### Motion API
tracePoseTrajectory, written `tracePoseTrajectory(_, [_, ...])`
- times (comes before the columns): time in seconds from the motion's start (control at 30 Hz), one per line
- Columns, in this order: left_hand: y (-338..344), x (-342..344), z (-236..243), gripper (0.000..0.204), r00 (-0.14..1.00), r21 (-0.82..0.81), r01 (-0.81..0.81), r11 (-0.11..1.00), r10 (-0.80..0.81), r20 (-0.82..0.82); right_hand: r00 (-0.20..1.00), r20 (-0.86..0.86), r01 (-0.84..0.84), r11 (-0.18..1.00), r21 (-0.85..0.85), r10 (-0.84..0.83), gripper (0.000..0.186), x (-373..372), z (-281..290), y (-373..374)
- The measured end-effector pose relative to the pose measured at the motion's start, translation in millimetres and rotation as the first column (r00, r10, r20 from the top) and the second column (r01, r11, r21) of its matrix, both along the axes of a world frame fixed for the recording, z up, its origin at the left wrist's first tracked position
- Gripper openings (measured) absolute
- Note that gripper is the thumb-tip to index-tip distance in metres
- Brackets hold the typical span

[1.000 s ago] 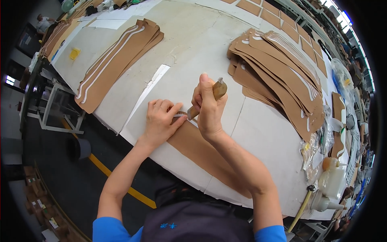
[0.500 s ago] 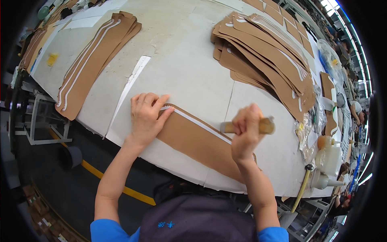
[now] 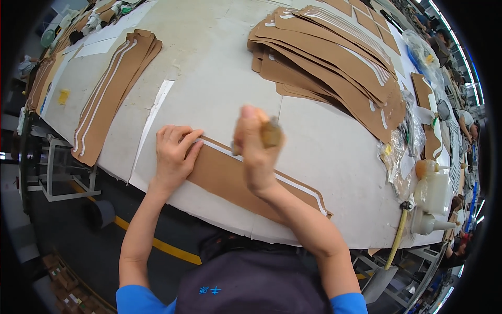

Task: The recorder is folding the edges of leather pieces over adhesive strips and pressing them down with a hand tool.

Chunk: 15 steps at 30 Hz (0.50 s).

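Note:
A long brown panel, like thin leather or card, lies slantwise on the table in front of me. A white strip runs along its far edge and bends down at the right end. My left hand is at the panel's left end, thumb and forefinger pinching the strip at the far corner. My right hand is closed round a short, thick tan tool. It is over the middle of the strip, and motion blur hides the tool's exact kind and whether it touches.
Stacked brown panels with white strips lie at the far right, with another pile at the left. Plastic bottles and clear plastic bags stand or lie by the right edge. A yellow-handled tool hangs at the table's near right edge.
My right hand has moved left along the strip with the tan tool, uncovering the panel's right end. My left hand stays at the panel's left end. The whole view has shifted slightly.

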<state>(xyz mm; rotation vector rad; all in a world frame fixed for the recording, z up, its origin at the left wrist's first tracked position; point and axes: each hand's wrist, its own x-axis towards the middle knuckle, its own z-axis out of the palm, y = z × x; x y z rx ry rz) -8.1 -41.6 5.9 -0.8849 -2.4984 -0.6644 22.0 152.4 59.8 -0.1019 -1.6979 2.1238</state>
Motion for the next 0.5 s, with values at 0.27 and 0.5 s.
tracePoseTrajectory(0.27, [-1,-2,-4,0.025,0.999,0.014,0.012,1.000,-0.013,0.037,0.979,-0.166,0.147,0.971,0.188,-0.116,0.033,-7,-8,-30])
tracePoseTrajectory(0.5, [2,1,3,0.026,0.996,-0.002,-0.022,1.000,0.022,0.089,0.958,0.082,0.272,0.962,0.034,-0.274,0.045,76,6,70])
